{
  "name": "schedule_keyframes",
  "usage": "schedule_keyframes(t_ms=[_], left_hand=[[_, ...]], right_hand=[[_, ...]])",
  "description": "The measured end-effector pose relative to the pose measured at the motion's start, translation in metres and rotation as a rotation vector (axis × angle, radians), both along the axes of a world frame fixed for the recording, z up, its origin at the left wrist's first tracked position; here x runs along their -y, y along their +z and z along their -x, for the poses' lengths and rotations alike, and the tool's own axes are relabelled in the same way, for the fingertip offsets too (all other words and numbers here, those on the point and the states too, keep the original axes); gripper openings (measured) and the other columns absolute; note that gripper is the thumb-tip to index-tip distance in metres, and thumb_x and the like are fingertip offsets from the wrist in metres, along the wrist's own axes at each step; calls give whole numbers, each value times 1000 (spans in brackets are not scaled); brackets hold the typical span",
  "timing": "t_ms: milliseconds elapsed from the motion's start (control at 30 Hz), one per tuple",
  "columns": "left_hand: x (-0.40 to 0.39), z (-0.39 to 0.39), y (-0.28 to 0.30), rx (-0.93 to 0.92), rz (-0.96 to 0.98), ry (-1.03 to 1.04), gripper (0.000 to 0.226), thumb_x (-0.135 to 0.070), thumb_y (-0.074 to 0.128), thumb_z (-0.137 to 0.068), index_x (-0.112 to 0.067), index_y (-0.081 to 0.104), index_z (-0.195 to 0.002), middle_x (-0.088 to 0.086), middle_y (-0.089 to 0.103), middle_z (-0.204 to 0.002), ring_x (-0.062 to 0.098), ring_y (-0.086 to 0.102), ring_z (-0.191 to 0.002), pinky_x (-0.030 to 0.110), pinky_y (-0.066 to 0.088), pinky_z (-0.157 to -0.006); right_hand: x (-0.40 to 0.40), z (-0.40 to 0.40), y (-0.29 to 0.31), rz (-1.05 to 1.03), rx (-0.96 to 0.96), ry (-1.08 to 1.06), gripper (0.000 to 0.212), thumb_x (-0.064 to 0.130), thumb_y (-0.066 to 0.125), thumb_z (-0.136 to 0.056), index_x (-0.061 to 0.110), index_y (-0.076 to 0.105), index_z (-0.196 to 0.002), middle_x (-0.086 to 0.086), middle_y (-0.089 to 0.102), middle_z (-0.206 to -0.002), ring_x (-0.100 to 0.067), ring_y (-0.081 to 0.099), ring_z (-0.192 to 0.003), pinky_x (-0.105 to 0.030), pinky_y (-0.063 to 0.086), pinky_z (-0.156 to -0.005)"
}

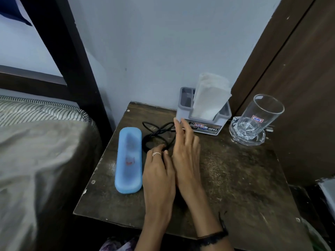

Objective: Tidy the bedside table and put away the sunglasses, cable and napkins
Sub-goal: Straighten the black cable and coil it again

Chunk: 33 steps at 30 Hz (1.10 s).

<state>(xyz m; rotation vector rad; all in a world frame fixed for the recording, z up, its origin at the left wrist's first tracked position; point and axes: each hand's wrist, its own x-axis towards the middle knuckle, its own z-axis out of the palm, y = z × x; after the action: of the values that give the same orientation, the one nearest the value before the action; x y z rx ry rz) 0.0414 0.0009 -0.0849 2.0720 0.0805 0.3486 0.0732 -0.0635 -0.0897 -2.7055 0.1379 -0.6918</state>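
Dark wooden bedside table (235, 178), wall behind, bed left; bare wood on its right half. My left hand (159, 178) curls fingertips onto the black cable (157, 132) beside the blue sunglasses case (128, 160). My right hand (186, 151) is spread flat, reaching toward the napkin holder (203, 122).

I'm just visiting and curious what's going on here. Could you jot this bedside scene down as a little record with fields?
surface: dark wooden bedside table, beside a bed
left hand: fingers curled at the black cable, ring on one finger
right hand: open, fingers stretched toward the napkin holder
napkins: white, standing upright in the holder
case: blue case lying left of the hands; contents not clear
glass: empty glass on a clear dish, back right
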Motion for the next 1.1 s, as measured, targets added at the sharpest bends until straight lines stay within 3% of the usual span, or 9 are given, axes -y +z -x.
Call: schedule_keyframes(t_ms=[67,133,233,300,467,633,767,933,1100], left_hand=[[0,1,0,2,-9,2,27,-14,43,-95,-7,56,-118,3,58,-114,6,48,-101,4,27,-84],[0,1,0,-5,-26,22,27,-16,43,-95,-7,56,-117,4,59,-115,15,51,-109,14,32,-89],[1,3,-1,-29,5,44,27,-16,45,-94,-7,56,-117,8,57,-120,21,50,-116,35,42,-99],[2,4,1,-52,41,41,29,-16,45,-94,-9,53,-120,8,53,-126,21,47,-121,41,41,-101],[2,4,3,-51,83,40,36,-17,46,-94,-10,46,-129,7,48,-133,17,42,-125,36,37,-106],[1,2,1,-49,32,16,44,-18,44,-95,-15,39,-138,8,40,-142,17,34,-132,26,28,-108],[0,-1,-2,-100,-89,16,31,-23,42,-96,-10,59,-120,11,42,-142,21,32,-132,21,24,-100],[-3,-7,-1,-101,-152,13,16,-17,53,-91,-7,63,-98,9,52,-131,22,39,-125,20,28,-92],[-6,-11,0,-92,-173,-38,6,-10,63,-82,-11,65,-88,4,59,-117,17,44,-114,9,24,-81]], right_hand=[[6,-2,6,49,-83,110,73,9,40,-80,19,15,-148,2,22,-154,-17,36,-101,-33,38,-90],[11,-2,8,39,-175,210,76,6,46,-84,23,9,-149,8,14,-156,-16,30,-111,-33,31,-97],[15,0,9,31,-178,219,72,9,56,-84,25,21,-146,7,27,-150,-14,26,-118,-33,30,-98],[16,1,8,18,-167,208,67,13,61,-82,26,32,-141,7,36,-144,-12,27,-116,-31,31,-95],[23,6,5,-22,-75,229,41,17,69,-78,23,59,-117,6,57,-122,-11,38,-109,-31,40,-90],[28,9,4,-57,-34,288,23,15,67,-81,15,71,-103,4,68,-104,-11,46,-103,-20,42,-86],[36,15,10,-183,-115,273,15,25,61,-88,19,72,-96,3,69,-88,-12,53,-86,-31,50,-72],[59,19,10,-540,-71,120,13,20,53,-93,23,64,-99,10,68,-76,-3,63,-66,-30,56,-68],[79,17,7,-715,-115,24,12,20,65,-85,28,66,-95,9,68,-88,-6,64,-73,-34,57,-73]])
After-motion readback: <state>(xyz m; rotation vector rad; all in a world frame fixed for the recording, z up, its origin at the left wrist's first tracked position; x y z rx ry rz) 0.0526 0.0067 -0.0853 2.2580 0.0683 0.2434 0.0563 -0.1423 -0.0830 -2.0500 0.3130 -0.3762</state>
